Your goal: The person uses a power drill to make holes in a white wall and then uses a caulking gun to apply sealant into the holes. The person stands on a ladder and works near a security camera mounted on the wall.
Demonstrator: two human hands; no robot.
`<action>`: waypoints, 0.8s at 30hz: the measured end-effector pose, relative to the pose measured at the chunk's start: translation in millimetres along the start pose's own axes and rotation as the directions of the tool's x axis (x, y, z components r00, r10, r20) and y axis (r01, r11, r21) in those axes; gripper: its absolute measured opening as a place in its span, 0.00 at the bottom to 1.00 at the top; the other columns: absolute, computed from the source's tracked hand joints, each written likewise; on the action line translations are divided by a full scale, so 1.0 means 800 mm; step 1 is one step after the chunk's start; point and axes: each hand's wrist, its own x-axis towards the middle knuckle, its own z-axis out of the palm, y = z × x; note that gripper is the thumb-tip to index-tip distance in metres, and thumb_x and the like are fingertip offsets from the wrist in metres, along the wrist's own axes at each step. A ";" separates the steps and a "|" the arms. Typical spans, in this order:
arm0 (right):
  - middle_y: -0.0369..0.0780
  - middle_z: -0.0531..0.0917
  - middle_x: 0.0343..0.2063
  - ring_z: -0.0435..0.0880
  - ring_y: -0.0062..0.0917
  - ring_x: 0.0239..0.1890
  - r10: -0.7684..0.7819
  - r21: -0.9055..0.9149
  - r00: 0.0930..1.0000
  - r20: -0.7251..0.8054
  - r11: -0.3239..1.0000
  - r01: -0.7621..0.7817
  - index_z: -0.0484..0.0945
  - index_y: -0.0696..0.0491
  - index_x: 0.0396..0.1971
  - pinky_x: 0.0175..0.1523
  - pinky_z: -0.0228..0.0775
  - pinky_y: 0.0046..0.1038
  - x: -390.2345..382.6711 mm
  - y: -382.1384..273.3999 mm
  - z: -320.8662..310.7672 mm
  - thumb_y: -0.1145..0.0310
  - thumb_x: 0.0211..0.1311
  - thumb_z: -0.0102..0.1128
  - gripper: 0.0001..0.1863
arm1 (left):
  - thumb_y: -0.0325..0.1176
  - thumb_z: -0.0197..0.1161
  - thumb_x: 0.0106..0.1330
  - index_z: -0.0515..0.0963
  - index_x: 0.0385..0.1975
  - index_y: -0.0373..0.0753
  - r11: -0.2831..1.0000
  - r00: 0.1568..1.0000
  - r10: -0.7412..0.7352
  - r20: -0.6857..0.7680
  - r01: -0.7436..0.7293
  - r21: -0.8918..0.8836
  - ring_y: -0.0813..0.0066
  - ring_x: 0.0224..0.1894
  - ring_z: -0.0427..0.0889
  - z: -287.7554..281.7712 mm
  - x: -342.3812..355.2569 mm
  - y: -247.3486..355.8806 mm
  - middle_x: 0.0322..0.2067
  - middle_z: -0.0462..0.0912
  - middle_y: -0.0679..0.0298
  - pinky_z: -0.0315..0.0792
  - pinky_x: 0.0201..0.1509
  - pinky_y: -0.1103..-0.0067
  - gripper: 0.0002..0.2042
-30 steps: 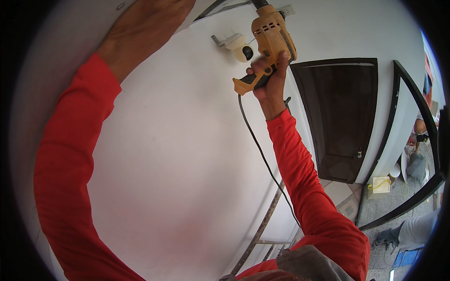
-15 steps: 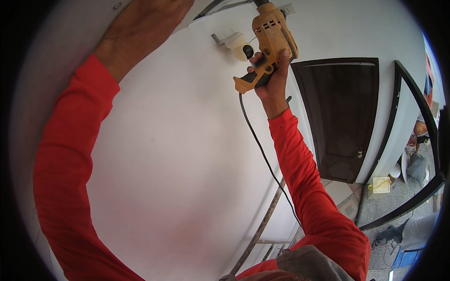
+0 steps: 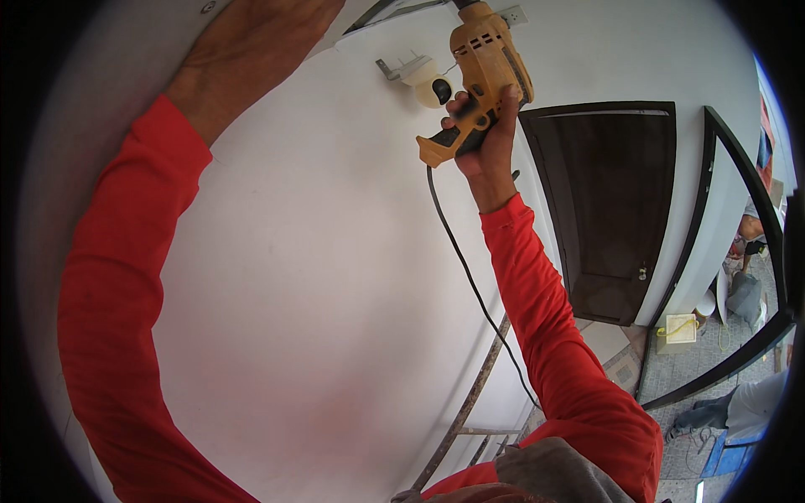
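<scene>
My right hand (image 3: 495,155) is raised and wrapped around the handle of a yellow-and-black power drill (image 3: 484,57). The drill points up, and its front end runs out of the top of the picture. From the base of its handle a dark cord (image 3: 470,281) hangs down past my right forearm. At the upper left, my left hand (image 3: 251,54) reaches up beside a pale surface (image 3: 126,75); its fingers are cut off by the top edge. Just left of the drill, a white-and-black security camera (image 3: 433,87) is mounted on the wall.
A ladder (image 3: 464,409) stands below, left of my right elbow. To the right are a dark door (image 3: 616,210) and a black frame (image 3: 759,189). Farther down, a cream box (image 3: 681,329) rests on the floor, and another person (image 3: 750,411) is at the lower right.
Hardly anything differs. Both hands and the drill keep their places, and the view has shifted very slightly. The person at the lower right has moved a little.
</scene>
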 end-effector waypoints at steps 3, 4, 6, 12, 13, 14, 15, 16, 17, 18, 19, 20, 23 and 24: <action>0.40 0.80 0.41 0.81 0.24 0.35 0.001 0.007 1.000 -0.016 1.000 -0.001 0.69 0.50 0.59 0.35 0.77 0.27 -0.001 0.001 -0.001 0.35 0.71 0.52 0.34 | 0.46 0.48 0.74 0.78 0.61 0.46 1.000 0.999 0.030 0.030 -0.030 -0.008 0.72 0.78 0.55 0.002 0.000 0.003 0.72 0.69 0.69 0.30 0.84 0.55 0.22; 0.40 0.80 0.41 0.80 0.24 0.35 0.003 0.009 1.000 -0.019 1.000 -0.003 0.69 0.50 0.58 0.35 0.77 0.27 -0.001 0.001 -0.001 0.35 0.71 0.52 0.34 | 0.46 0.48 0.74 0.78 0.61 0.46 0.999 0.999 0.030 0.030 -0.029 -0.015 0.72 0.78 0.55 0.003 0.001 0.004 0.72 0.69 0.69 0.29 0.84 0.55 0.22; 0.39 0.79 0.39 0.79 0.23 0.33 0.008 0.014 1.000 -0.021 1.000 -0.008 0.69 0.50 0.58 0.36 0.76 0.28 0.000 0.002 -0.002 0.35 0.71 0.52 0.34 | 0.46 0.47 0.74 0.78 0.61 0.46 0.999 0.999 0.015 0.029 -0.015 -0.029 0.72 0.78 0.55 0.004 0.002 0.006 0.72 0.69 0.69 0.29 0.84 0.56 0.22; 0.37 0.77 0.36 0.76 0.22 0.32 0.011 0.026 1.000 -0.023 1.000 -0.011 0.69 0.51 0.56 0.38 0.74 0.29 0.001 0.004 -0.010 0.35 0.70 0.54 0.34 | 0.46 0.47 0.74 0.78 0.61 0.46 1.000 1.000 0.005 0.020 -0.005 0.013 0.72 0.78 0.55 -0.003 0.000 0.000 0.72 0.68 0.69 0.29 0.84 0.56 0.22; 0.37 0.77 0.35 0.76 0.22 0.32 0.017 0.040 1.000 -0.020 0.999 -0.016 0.69 0.51 0.56 0.38 0.74 0.29 -0.001 0.005 -0.010 0.35 0.70 0.54 0.34 | 0.46 0.47 0.74 0.78 0.61 0.46 1.000 0.999 0.014 0.047 -0.016 0.022 0.73 0.78 0.55 -0.006 -0.002 -0.001 0.72 0.68 0.69 0.29 0.84 0.56 0.22; 0.37 0.77 0.35 0.76 0.22 0.32 0.010 0.047 1.000 0.006 0.999 -0.011 0.70 0.51 0.56 0.38 0.73 0.29 0.000 0.004 -0.009 0.35 0.69 0.55 0.33 | 0.46 0.47 0.74 0.78 0.61 0.46 1.000 0.998 0.019 0.053 -0.020 0.018 0.73 0.78 0.55 -0.006 -0.001 -0.002 0.72 0.68 0.69 0.29 0.84 0.56 0.22; 0.37 0.77 0.36 0.77 0.22 0.32 0.018 0.043 1.000 -0.018 0.999 -0.017 0.70 0.51 0.55 0.38 0.73 0.30 0.000 0.003 -0.007 0.35 0.69 0.55 0.33 | 0.46 0.47 0.74 0.77 0.61 0.45 1.000 0.998 0.023 0.060 -0.024 0.014 0.73 0.78 0.55 -0.006 0.000 -0.002 0.72 0.68 0.69 0.29 0.84 0.56 0.22; 0.37 0.77 0.36 0.77 0.23 0.33 0.014 0.033 1.000 -0.021 0.999 -0.013 0.70 0.51 0.55 0.38 0.73 0.30 0.000 0.002 -0.003 0.35 0.69 0.55 0.33 | 0.46 0.47 0.74 0.77 0.62 0.45 1.000 0.999 0.023 0.046 -0.022 -0.006 0.73 0.78 0.55 -0.004 0.003 -0.002 0.72 0.68 0.68 0.29 0.84 0.56 0.23; 0.37 0.77 0.36 0.77 0.23 0.33 0.039 0.022 0.994 -0.105 0.999 -0.037 0.70 0.51 0.55 0.38 0.73 0.30 0.002 0.000 0.001 0.35 0.69 0.55 0.33 | 0.46 0.47 0.74 0.77 0.62 0.45 0.999 0.999 0.021 0.034 -0.020 -0.025 0.72 0.78 0.55 -0.003 0.004 -0.002 0.72 0.67 0.68 0.30 0.84 0.56 0.23; 0.37 0.77 0.36 0.78 0.23 0.34 0.000 0.002 1.000 -0.019 1.000 0.000 0.70 0.51 0.55 0.38 0.73 0.30 0.003 -0.001 0.007 0.35 0.69 0.55 0.33 | 0.46 0.47 0.74 0.76 0.63 0.45 0.999 0.999 0.019 0.026 -0.018 -0.027 0.72 0.78 0.55 -0.001 0.004 -0.002 0.72 0.67 0.68 0.30 0.84 0.56 0.23; 0.37 0.78 0.36 0.78 0.24 0.35 -0.010 -0.019 1.000 -0.015 1.000 0.010 0.70 0.51 0.54 0.38 0.73 0.30 0.008 -0.003 0.013 0.35 0.69 0.55 0.33 | 0.46 0.47 0.74 0.76 0.63 0.44 0.999 1.000 0.017 0.018 -0.016 -0.030 0.72 0.78 0.55 0.000 0.003 0.000 0.72 0.67 0.68 0.30 0.84 0.56 0.23; 0.37 0.78 0.36 0.79 0.25 0.35 -0.003 -0.035 0.996 -0.093 0.999 0.000 0.71 0.51 0.54 0.38 0.73 0.30 0.011 -0.005 0.019 0.35 0.69 0.55 0.33 | 0.46 0.47 0.74 0.76 0.63 0.44 0.999 1.000 0.014 0.009 -0.014 -0.032 0.72 0.78 0.55 0.001 0.002 0.001 0.72 0.67 0.68 0.30 0.84 0.56 0.24; 0.36 0.75 0.29 0.77 0.22 0.32 -0.107 -0.169 0.993 0.057 0.979 0.115 0.68 0.55 0.52 0.33 0.74 0.26 0.023 -0.002 0.034 0.37 0.74 0.46 0.32 | 0.46 0.47 0.74 0.75 0.64 0.43 1.000 1.000 0.007 0.002 -0.007 0.005 0.71 0.78 0.56 0.006 -0.004 0.004 0.72 0.67 0.67 0.30 0.84 0.56 0.24; 0.36 0.75 0.28 0.77 0.22 0.31 -0.068 -0.114 0.997 -0.030 0.991 0.064 0.68 0.55 0.51 0.33 0.74 0.26 0.023 0.000 0.036 0.37 0.74 0.47 0.32 | 0.46 0.47 0.74 0.75 0.64 0.43 1.000 1.000 0.002 0.009 -0.002 -0.014 0.70 0.78 0.56 0.007 -0.006 0.004 0.73 0.67 0.66 0.30 0.84 0.56 0.24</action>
